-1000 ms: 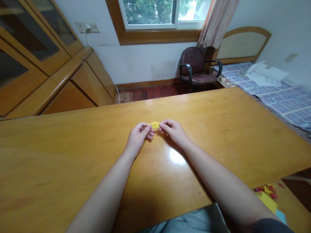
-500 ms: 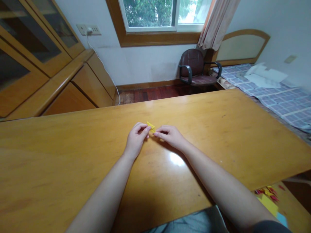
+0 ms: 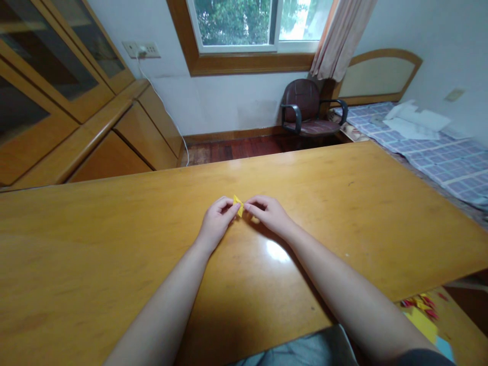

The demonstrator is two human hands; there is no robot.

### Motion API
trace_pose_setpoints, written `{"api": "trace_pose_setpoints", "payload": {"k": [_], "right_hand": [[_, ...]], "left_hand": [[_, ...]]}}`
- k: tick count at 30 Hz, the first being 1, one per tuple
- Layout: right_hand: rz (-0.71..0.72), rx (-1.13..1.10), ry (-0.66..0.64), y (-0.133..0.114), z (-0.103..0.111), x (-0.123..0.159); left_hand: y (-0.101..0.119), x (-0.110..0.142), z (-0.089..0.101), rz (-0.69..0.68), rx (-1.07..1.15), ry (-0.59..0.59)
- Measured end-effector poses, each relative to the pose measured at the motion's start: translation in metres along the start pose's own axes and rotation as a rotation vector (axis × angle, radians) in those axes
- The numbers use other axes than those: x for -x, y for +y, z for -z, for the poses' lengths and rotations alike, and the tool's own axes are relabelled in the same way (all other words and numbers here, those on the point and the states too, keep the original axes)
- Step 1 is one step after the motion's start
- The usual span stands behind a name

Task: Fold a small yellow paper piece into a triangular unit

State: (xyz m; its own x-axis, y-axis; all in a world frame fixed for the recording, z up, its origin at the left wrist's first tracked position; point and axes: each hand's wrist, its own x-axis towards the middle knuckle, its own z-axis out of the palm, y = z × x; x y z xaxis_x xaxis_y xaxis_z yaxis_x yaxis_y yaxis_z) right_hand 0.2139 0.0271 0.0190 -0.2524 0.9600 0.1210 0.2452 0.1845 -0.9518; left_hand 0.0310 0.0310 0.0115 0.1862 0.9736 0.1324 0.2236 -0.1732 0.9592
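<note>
A small folded yellow paper piece [image 3: 238, 205] is held just over the wooden table [image 3: 125, 244], with pointed corners at its top and bottom. My left hand [image 3: 219, 218] pinches it from the left, thumb laid across its front. From the right, my right hand [image 3: 269, 211] has thumb and forefinger closed at the paper's right edge. The fingertips hide part of the folds.
Low at the right, a lower surface carries yellow paper sheets [image 3: 423, 325] and several red and yellow folded pieces [image 3: 423, 304]. Beyond the table stand an armchair [image 3: 305, 109], a bed [image 3: 430, 147] and a wooden cabinet [image 3: 125, 132].
The yellow paper has turned between my fingers; its points now face up and down rather than slanting. My right fingertips have shifted slightly up and right.
</note>
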Motion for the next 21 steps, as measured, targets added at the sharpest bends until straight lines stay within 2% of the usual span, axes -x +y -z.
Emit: {"api": "trace_pose_setpoints", "payload": {"k": [6,21], "right_hand": [[0.062,-0.009,0.074,0.0046,-0.0009,-0.0027],[0.013,-0.077,0.077,0.0028,0.0008,-0.0024]], "left_hand": [[0.0053,0.0011,-0.0017,-0.085,-0.22,-0.103],[0.0054,0.0012,-0.0019,-0.094,-0.263,-0.148]]}}
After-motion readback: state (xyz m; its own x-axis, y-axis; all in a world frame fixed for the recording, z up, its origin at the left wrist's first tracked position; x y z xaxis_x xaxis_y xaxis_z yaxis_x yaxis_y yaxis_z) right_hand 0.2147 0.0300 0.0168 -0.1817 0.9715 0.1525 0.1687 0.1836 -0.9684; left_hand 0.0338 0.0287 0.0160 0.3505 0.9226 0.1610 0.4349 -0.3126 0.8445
